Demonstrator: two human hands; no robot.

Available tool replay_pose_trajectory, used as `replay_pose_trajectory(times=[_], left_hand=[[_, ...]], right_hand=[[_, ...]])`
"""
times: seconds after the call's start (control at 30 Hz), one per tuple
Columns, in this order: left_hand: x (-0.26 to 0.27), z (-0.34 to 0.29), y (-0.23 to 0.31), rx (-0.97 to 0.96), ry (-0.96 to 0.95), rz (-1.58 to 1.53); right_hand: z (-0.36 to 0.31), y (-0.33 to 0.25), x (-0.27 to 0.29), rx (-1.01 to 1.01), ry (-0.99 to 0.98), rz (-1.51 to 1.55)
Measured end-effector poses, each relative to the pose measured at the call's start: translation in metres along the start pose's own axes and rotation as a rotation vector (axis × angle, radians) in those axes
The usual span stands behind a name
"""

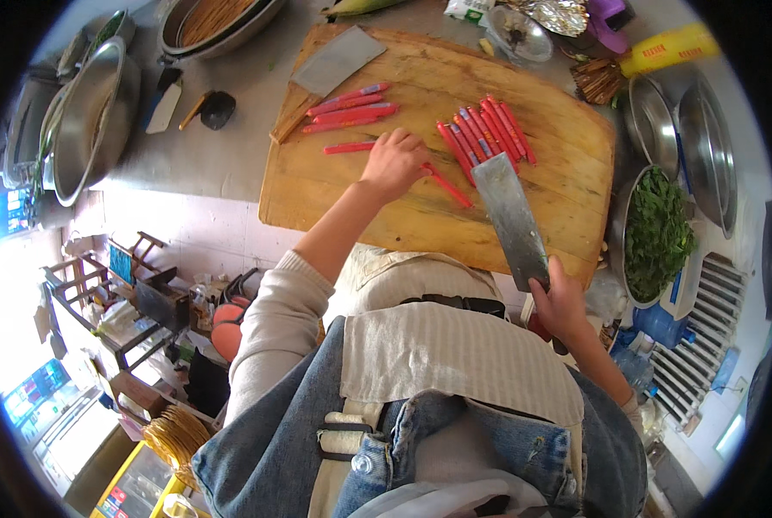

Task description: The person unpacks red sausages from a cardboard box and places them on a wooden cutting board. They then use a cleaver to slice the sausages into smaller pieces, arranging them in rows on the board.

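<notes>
My right hand grips the handle of a cleaver, its broad blade held up over the near right of the wooden cutting board. Fingers curled, my left hand pinches the end of a red-wrapped sausage slanting over the board's middle. A single sausage pokes out on the other side of that hand. To its right lies a row of several red sausages side by side. A smaller group of sausages rests at the left, near a second cleaver lying flat.
A metal basin of green leaves stands right of the board, beside steel bowls. More basins are at the far left. A white scraper and a black ladle-like tool lie on the counter. Foil sits at the back.
</notes>
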State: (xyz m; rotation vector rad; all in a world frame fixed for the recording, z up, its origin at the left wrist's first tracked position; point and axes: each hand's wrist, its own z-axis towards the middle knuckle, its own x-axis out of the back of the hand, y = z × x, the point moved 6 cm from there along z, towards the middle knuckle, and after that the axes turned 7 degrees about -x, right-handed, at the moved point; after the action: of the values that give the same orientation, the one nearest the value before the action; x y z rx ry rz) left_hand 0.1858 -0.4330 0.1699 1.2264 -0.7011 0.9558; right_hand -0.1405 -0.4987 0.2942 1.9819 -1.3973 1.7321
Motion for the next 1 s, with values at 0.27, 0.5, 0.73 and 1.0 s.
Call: replay_pose_trajectory(times=[0.27,0.5,0.73,1.0], left_hand=[[-0.043,0.121,0.071,-0.603,-0.22,0.46],[-0.071,0.175,0.077,-0.633,-0.728,0.43],[-0.046,0.166,0.045,-0.417,-0.736,0.285],[-0.029,0.176,-0.012,-0.09,-0.722,0.392]], right_hand=[[-0.008,0.063,-0.007,-0.284,0.221,0.289],[-0.035,0.115,-0.028,-0.425,0.215,0.407],[-0.033,0.154,-0.02,-0.353,0.334,0.22],[0.034,0.165,0.016,-0.262,0.626,-0.189]])
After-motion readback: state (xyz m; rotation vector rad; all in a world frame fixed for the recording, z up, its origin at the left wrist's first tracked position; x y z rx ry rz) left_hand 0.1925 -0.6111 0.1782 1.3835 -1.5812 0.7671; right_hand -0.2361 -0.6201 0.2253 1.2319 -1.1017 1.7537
